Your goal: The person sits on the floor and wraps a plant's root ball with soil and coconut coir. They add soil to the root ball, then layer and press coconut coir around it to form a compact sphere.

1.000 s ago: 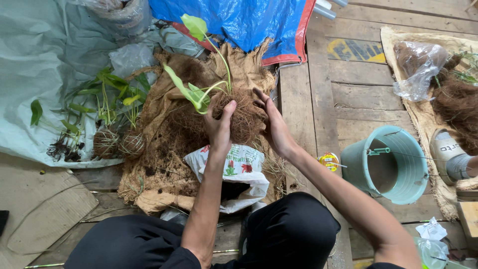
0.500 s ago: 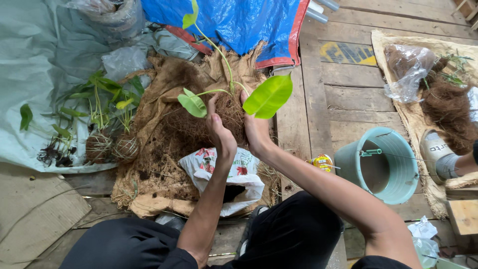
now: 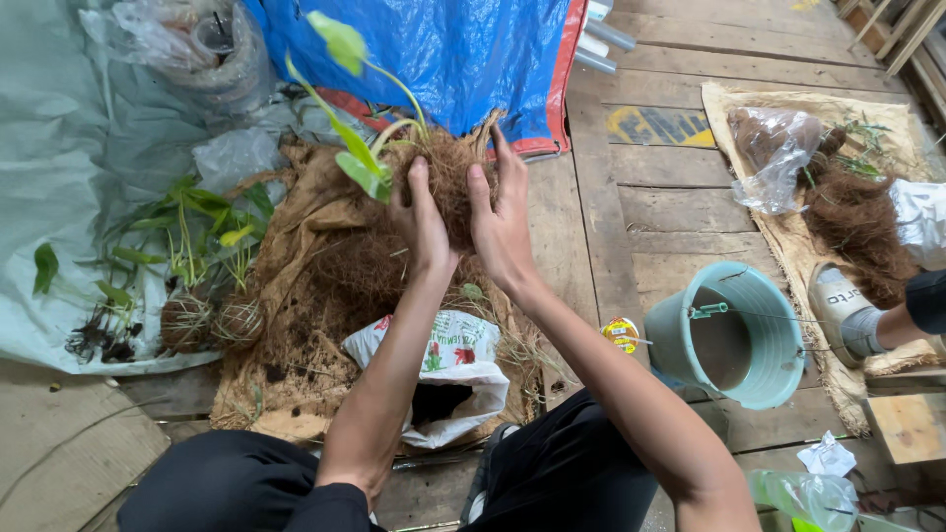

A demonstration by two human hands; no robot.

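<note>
Brown coconut fibre is being pressed into a ball around the roots of a small green plant [image 3: 347, 148], and both hands are doing the pressing. The left hand [image 3: 422, 222] is cupping the fibre ball [image 3: 451, 177] from one side, fingers closed against it; the right hand [image 3: 501, 217] is clasping the other side, fingertips reaching over the top. The ball is being held up off the ground, the leafy stems leaning away from the left hand.

Directly beneath the grip a burlap sheet [image 3: 325, 276] heaped with loose fibre is lying, and nearer the person's knees an open printed bag [image 3: 448, 374] is sitting. Out past the left hand, two finished fibre balls with plants [image 3: 212, 315] are resting on a pale tarp [image 3: 69, 177]. Out past the right hand a teal bucket [image 3: 734, 335] is standing on the wooden floor [image 3: 650, 207].

Judging by this, the shaping step is under way; firming it evenly would call for turning the ball while squeezing, without crushing the stems.
</note>
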